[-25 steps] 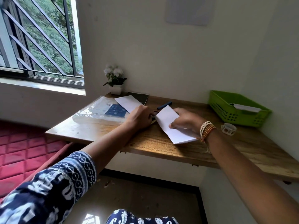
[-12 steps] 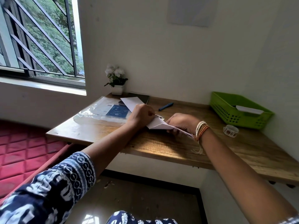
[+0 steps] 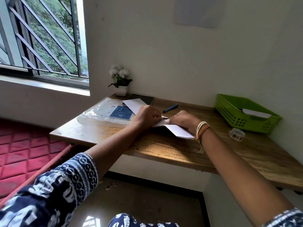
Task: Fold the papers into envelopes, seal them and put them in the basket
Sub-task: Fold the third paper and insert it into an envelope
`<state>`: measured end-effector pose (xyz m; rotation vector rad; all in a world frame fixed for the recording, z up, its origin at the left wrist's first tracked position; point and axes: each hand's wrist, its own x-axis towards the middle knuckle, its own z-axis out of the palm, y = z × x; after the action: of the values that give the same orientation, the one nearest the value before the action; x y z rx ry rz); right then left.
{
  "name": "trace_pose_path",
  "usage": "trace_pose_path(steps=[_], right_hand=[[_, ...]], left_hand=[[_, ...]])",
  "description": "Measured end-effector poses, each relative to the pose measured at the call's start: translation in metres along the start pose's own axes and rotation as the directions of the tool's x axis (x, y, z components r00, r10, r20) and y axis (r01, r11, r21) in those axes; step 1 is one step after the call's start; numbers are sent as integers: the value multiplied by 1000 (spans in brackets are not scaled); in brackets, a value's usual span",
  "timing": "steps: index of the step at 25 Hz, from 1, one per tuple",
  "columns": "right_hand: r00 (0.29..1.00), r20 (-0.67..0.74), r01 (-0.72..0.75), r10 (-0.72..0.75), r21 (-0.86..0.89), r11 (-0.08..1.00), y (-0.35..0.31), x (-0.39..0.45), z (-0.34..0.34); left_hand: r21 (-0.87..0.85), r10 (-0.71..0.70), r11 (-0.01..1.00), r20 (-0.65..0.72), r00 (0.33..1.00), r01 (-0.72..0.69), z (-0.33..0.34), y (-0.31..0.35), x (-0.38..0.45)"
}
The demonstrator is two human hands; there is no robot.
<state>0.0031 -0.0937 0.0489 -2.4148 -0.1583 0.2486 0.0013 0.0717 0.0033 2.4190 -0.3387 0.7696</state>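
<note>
Head view: both hands meet over the paper [image 3: 178, 131] lying on the counter [image 3: 164, 149]. Left hand [image 3: 146, 116] pinches its far-left corner; right hand [image 3: 184, 119] has fingers curled on the sheet just beside it, pinching or pressing, hard to tell. The paper's long axis runs from the hands toward the near right, under the right wrist. Green basket [image 3: 246, 118] sits well apart to the right, right hand nearer. Folding probably unfinished.
</note>
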Motion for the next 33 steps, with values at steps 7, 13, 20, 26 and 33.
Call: trace_pose_path(steps=[7, 13, 20, 26, 33], right_hand=[[967, 256, -71, 4, 254, 965, 23, -18, -12], [992, 107, -105, 63, 449, 887, 34, -16, -11], [997, -18, -57, 70, 411, 910, 19, -4, -5], [977, -209, 50, 29, 363, 930, 12, 2, 4], [958, -30, 269, -284, 426, 864, 27, -21, -14]], left_hand=[[-36, -81, 996, -54, 995, 79, -2, -7, 2], [48, -294, 955, -9, 956, 294, -8, -19, 0], [13, -127, 992, 7, 992, 127, -11, -5, -2], [17, -43, 999, 42, 998, 43, -8, -6, -3], [10, -69, 998, -28, 997, 69, -11, -6, -4]])
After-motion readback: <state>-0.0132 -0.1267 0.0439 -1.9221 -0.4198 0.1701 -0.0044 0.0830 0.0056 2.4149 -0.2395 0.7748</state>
